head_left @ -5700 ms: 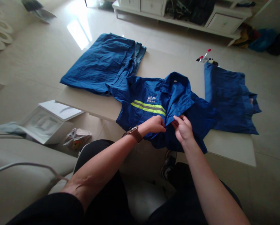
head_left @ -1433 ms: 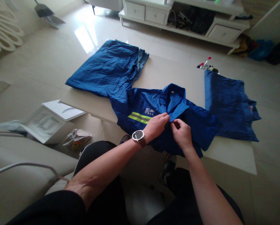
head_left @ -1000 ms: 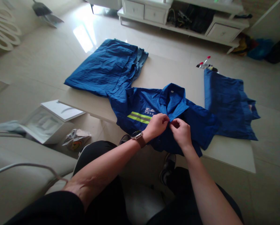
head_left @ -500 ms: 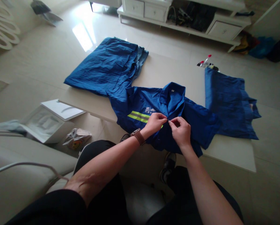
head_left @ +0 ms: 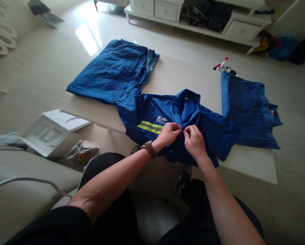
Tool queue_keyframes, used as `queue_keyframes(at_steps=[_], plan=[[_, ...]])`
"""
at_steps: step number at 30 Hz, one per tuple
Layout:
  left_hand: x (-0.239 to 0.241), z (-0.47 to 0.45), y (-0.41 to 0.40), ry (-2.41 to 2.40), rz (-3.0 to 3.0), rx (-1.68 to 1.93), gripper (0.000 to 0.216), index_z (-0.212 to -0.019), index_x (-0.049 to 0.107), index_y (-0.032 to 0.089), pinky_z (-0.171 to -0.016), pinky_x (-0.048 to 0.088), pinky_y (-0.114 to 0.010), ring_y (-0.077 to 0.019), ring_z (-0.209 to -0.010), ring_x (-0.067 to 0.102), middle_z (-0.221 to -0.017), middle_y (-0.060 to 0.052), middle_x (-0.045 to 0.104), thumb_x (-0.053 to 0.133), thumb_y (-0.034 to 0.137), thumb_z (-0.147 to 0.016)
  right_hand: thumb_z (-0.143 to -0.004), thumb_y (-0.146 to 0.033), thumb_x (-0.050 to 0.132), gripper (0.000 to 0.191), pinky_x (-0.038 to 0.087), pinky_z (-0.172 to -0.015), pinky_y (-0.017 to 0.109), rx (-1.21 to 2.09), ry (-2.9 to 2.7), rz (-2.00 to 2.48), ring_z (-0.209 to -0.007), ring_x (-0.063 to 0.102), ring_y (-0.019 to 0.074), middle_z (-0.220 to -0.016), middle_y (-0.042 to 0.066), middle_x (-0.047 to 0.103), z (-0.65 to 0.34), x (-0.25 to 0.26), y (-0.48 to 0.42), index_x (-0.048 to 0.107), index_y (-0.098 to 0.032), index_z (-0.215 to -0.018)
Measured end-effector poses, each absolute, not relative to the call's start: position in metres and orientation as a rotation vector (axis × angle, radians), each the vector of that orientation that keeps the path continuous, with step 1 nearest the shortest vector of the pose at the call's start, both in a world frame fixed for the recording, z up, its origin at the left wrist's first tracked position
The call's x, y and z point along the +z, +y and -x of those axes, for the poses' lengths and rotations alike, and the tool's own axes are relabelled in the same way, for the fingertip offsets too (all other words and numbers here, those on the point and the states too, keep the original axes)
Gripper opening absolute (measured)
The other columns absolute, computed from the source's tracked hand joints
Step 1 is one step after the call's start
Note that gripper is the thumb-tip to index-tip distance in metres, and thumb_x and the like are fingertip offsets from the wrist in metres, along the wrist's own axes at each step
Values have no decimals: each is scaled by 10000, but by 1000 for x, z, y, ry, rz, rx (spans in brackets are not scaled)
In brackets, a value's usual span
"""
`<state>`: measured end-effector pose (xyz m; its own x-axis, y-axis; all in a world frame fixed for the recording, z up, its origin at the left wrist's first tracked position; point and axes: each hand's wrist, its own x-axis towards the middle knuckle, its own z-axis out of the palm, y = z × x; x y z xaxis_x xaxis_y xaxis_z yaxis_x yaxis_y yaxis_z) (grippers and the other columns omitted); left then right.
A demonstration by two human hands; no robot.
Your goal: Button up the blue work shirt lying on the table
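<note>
A blue work shirt (head_left: 152, 114) with a yellow-grey reflective stripe and a white chest logo lies collar-away on the low white table (head_left: 249, 163). My left hand (head_left: 168, 132), a brown-strapped watch on its wrist, pinches the shirt's left front edge at chest height. My right hand (head_left: 193, 142) pinches the opposite front edge, fingertips touching the left hand's. Both hands are closed on the fabric where the two edges meet. What lies between the fingertips is hidden.
A stack of folded blue garments (head_left: 114, 69) covers the table's far left, another blue pile (head_left: 246, 109) its right end. Small red-capped items (head_left: 221, 65) sit at the far edge. A white open box (head_left: 52, 132) and a crumpled bag (head_left: 82, 151) lie on the floor at left.
My hands moved up the shirt front from the hem area to chest height and drew the two front edges together. The right flap now lies closed over the chest.
</note>
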<state>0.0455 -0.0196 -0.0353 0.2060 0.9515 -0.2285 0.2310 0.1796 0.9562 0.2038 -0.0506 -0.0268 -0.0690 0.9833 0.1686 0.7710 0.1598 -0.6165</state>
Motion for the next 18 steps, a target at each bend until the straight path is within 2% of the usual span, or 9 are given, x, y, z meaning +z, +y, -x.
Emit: queue_keyframes(at_steps=[9, 13, 18], plan=[[-37, -45, -22, 1282, -1326, 692, 137, -874, 748, 107, -613, 404, -219, -108, -658, 587, -753, -20, 720, 762, 228, -814, -922, -257, 460, 80, 435, -764, 384, 474, -1826, 1701, -858, 561, 273, -897, 75, 576, -200, -34, -52, 440, -270, -846], [-30, -43, -22, 1293, -1410, 584, 131, -814, 745, 110, -589, 354, -241, -105, -594, 517, -638, 8, 642, 723, 232, -856, -909, -278, 461, 66, 438, -780, 397, 498, -1794, 1718, -859, 568, 277, -901, 84, 591, -201, -36, -51, 459, -266, -844], [-28, -43, -22, 1210, -1479, 644, 73, -814, 711, 117, -609, 349, -244, -100, -604, 481, -639, 33, 610, 676, 172, -846, -857, -334, 502, 84, 468, -797, 403, 612, -1648, 1761, -829, 578, 267, -864, 84, 625, -204, -40, -46, 512, -254, -835]])
